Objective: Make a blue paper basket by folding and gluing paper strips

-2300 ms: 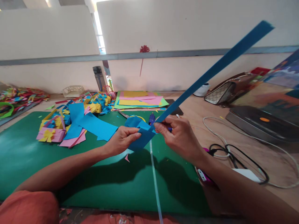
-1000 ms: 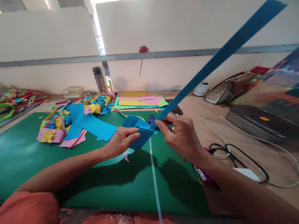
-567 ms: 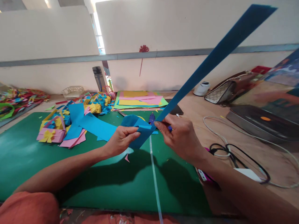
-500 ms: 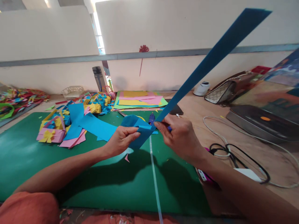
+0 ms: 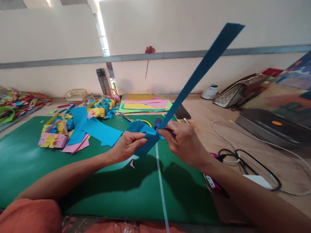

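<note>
My left hand (image 5: 128,144) pinches a folded blue paper piece (image 5: 148,145) between thumb and fingers, above the green mat. Pressed to that piece's right edge is the lower end of a long blue paper strip (image 5: 198,72), pinched by my right hand (image 5: 183,140). The strip slants up and to the right. Behind the paper, a blue glue gun (image 5: 157,123) is partly hidden, and a clear glue stick (image 5: 159,181) runs from it toward me. Scissors (image 5: 128,118) with a yellow handle are partly covered by the paper.
Small paper baskets (image 5: 54,137) and blue paper pieces (image 5: 102,131) lie on the left of the green mat (image 5: 109,191). Coloured sheets (image 5: 145,102) are stacked behind. A phone (image 5: 182,111), cables (image 5: 252,158), a dark case (image 5: 272,126) and a handbag (image 5: 236,92) are at the right.
The strip's upper end has swung left and down, and my right hand has shifted slightly left and down with it. My left hand stays nearly still on the folded piece.
</note>
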A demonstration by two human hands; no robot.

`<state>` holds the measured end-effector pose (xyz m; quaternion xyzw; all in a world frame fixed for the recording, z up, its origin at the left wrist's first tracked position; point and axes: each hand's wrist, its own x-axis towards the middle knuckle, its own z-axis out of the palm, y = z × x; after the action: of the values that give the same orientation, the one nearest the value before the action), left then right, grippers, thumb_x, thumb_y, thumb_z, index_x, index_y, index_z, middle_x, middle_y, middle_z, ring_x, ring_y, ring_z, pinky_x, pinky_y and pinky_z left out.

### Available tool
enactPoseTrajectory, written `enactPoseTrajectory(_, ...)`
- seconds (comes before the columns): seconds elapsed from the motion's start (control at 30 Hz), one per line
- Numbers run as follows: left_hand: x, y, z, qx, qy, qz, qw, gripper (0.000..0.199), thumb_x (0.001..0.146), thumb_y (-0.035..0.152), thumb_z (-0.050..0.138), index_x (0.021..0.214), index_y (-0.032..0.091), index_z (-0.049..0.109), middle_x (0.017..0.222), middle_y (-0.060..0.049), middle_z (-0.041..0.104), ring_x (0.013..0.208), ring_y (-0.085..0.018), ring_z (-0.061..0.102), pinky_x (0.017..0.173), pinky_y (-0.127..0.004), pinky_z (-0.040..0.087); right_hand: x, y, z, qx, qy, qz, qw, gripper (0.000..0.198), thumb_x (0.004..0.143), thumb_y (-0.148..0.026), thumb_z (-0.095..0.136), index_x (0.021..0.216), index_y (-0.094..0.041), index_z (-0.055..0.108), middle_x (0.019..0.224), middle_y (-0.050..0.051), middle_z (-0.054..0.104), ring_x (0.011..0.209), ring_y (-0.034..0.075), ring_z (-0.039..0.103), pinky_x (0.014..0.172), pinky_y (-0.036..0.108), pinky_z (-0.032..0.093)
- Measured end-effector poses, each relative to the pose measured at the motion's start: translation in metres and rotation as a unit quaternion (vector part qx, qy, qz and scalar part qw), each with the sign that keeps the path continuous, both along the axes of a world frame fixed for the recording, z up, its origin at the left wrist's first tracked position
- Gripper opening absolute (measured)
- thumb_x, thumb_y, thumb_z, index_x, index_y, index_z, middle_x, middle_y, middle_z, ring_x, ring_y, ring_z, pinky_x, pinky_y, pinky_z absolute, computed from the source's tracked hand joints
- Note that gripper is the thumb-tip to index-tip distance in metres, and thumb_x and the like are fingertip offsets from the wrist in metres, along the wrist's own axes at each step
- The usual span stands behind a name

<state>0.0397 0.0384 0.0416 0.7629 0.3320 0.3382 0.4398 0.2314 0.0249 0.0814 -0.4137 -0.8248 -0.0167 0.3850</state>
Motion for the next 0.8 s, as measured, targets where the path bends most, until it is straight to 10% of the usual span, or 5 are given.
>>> enactPoseTrajectory(0.47, 0.0009, -0.0029, 0.002, -0.019, 0.003, -0.004, 1.0, 0.04, 0.085, 0.04, 0.046, 0.055, 0.014, 0.043, 0.058, 0.004, 0.028, 0.056, -0.008, 0.025, 0.049, -0.02, 0.022, -0.0053, 0.0011, -0.0003, -0.152, 0.1, 0.029, 0.983, 0.027, 0.083, -0.017, 0.047, 0.056, -0.018, 0.044, 0.055, -0.003, 0.047, 0.052, 0.009, 0.043, 0.049, 0.022, 0.032)
enactPoseTrajectory(0.8, 0.0043, -0.002, 0.0019, -0.051, -0.044, 0.014, 0.998, 0.038, 0.083, 0.043, 0.05, 0.058, 0.015, 0.041, 0.057, 0.005, 0.027, 0.054, -0.007, 0.023, 0.048, -0.019, 0.021, -0.0046, -0.0009, 0.0048, -0.143, 0.039, -0.016, 0.989, 0.021, 0.078, -0.019, 0.055, 0.057, -0.017, 0.055, 0.055, -0.002, 0.053, 0.053, 0.01, 0.045, 0.051, 0.025, 0.031)
